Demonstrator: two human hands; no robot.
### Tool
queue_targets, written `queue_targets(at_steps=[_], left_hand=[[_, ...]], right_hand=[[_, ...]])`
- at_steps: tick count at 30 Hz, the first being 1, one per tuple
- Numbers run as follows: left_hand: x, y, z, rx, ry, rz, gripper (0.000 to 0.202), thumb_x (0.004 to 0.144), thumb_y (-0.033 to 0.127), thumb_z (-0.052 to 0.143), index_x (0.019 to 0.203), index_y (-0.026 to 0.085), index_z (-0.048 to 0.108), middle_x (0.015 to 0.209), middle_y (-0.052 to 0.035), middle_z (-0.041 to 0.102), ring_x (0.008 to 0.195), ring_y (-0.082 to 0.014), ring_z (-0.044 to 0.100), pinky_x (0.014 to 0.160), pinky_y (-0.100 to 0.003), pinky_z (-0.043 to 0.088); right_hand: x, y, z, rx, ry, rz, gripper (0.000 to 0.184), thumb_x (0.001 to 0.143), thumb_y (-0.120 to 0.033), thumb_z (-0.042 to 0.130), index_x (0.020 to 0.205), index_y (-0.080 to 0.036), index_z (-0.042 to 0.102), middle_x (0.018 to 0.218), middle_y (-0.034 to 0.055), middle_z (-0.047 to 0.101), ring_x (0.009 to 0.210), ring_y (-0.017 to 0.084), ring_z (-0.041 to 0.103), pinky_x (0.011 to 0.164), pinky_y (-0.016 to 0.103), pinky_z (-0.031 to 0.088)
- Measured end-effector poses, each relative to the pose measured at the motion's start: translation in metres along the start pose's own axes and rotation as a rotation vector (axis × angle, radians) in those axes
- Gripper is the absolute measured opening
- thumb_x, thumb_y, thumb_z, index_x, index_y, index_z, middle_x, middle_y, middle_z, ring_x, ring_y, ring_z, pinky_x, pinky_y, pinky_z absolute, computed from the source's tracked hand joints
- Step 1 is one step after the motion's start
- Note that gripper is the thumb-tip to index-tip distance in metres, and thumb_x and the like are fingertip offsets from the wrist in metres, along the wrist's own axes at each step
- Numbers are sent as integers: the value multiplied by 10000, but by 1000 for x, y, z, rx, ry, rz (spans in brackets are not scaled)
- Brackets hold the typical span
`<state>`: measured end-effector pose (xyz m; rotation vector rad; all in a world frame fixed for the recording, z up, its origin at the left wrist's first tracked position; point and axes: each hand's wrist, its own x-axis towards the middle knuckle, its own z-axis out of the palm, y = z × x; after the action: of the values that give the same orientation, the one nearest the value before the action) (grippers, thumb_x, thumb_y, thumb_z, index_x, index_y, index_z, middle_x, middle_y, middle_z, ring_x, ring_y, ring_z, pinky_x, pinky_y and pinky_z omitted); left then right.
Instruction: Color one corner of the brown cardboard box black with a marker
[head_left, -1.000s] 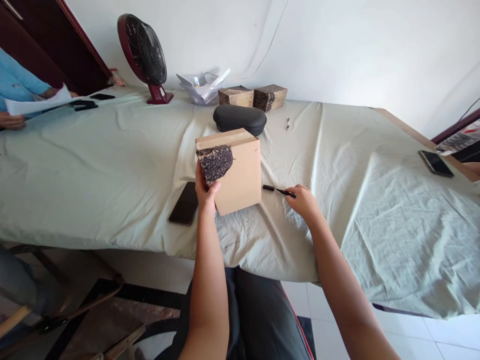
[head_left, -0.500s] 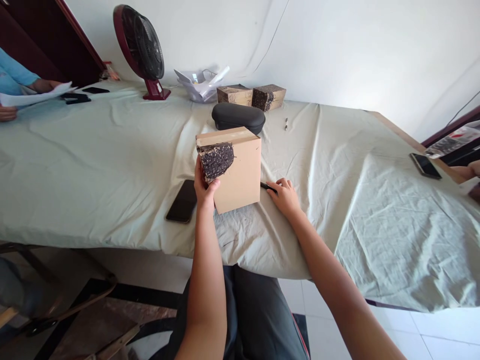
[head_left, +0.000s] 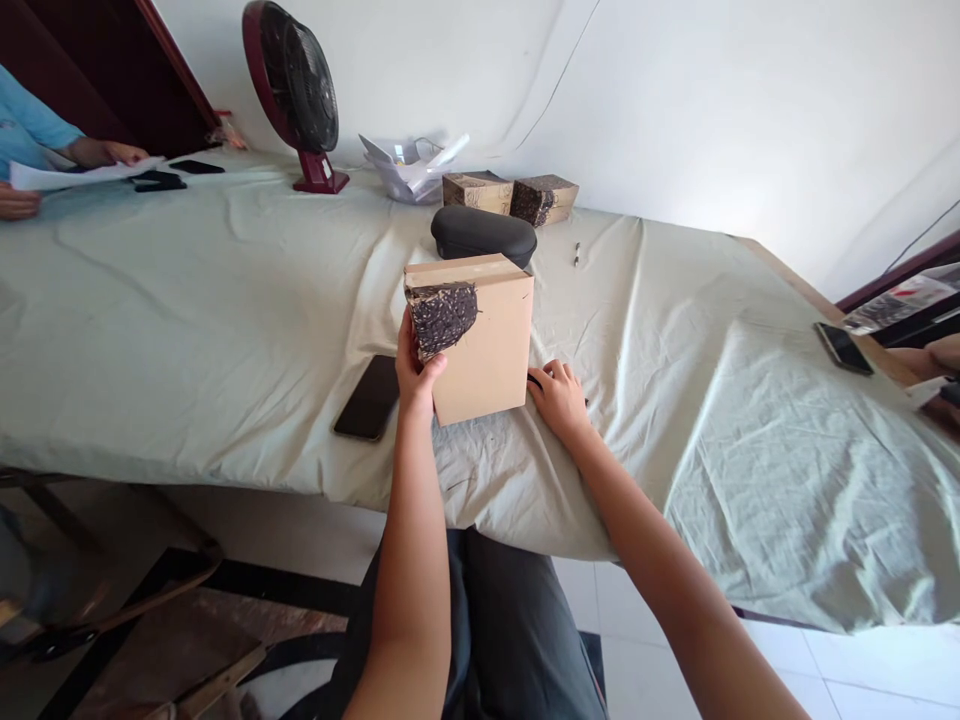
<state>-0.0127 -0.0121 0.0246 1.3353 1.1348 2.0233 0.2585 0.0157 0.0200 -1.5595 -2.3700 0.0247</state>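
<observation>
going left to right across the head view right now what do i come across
white paper → maroon fan → large dark phone → cardboard box → right hand → far-right phone

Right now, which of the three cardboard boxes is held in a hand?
The frontmost cardboard box, gripped by the left hand. The left rear box and right rear box sit beyond the black oblong case, with no hand on them.

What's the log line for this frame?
left hand: gripping cardboard box | right hand: holding black pen | phone: left of box
</observation>
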Motion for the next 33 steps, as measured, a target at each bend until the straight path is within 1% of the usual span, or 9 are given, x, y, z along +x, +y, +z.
queue_targets(at_steps=[2,6,11,14,17,20,26,30,33], left_hand=[[0,0,-1,-7,-16,-11,1121,729,738,783,1662,238,416,1574,-156,609,1387,-365,644,1147,-467,547],[1,-6,3,-27,63,4,1158,691,798,767,1641,221,441,1535,-163,638,1347,-378,660,1128,-479,558],[2,-20,6,-16,92,46,1152,687,830,748,1628,236,448,1522,-167,644,1330,-381,673,1115,-488,564],[2,-22,5,-37,86,40,1146,683,818,757,1629,249,449,1517,-155,652,1310,-373,684,1109,-485,565],[2,-19,4,-39,77,31,1133,694,795,761,1631,238,451,1474,-153,679,1297,-365,688,1098,-467,567],[2,-15,5,-2,58,14,1150,702,816,733,1645,233,428,1507,-158,658,1324,-367,674,1102,-456,562],[2,-9,2,5,18,-18,1171,709,833,717,1665,238,395,1556,-164,623,1398,-369,639,1152,-459,536],[2,-2,-3,-7,-37,-57,1099,751,772,740,1656,236,421,1592,-155,605,1404,-353,638,1155,-445,543],[3,3,-1,-35,-11,-68,1077,752,770,744,1634,227,452,1567,-156,627,1411,-357,637,1183,-462,525]], right_hand=[[2,-1,1,10,-10,31,323,1095,-289,466,1253,-216,739,1255,170,648,1172,333,577,905,432,523],[4,-1,1,46,28,91,295,1064,-228,421,1215,-147,661,1246,202,650,1164,331,602,879,410,507],[1,-1,-9,88,49,230,316,1046,-264,341,1191,-160,601,1092,153,739,823,270,639,695,349,377],[-2,-1,-14,42,66,223,332,1053,-375,358,1023,-190,632,901,108,751,718,243,613,682,332,317],[-3,-1,-15,-20,25,230,489,1029,-594,430,801,-212,633,744,94,714,705,245,626,658,324,286],[-4,-3,-13,-37,-33,259,518,1008,-607,461,727,-212,644,701,90,703,691,240,636,616,321,256],[-3,-4,-7,6,4,232,393,992,-534,516,978,-203,728,777,78,731,739,245,628,662,318,317],[-5,5,-8,55,163,155,514,1025,-590,440,1106,-198,763,1107,169,751,1089,351,623,982,489,421],[-5,6,-17,432,172,-62,712,1029,-702,360,1466,-210,630,1445,195,653,1360,383,554,1175,604,355]])
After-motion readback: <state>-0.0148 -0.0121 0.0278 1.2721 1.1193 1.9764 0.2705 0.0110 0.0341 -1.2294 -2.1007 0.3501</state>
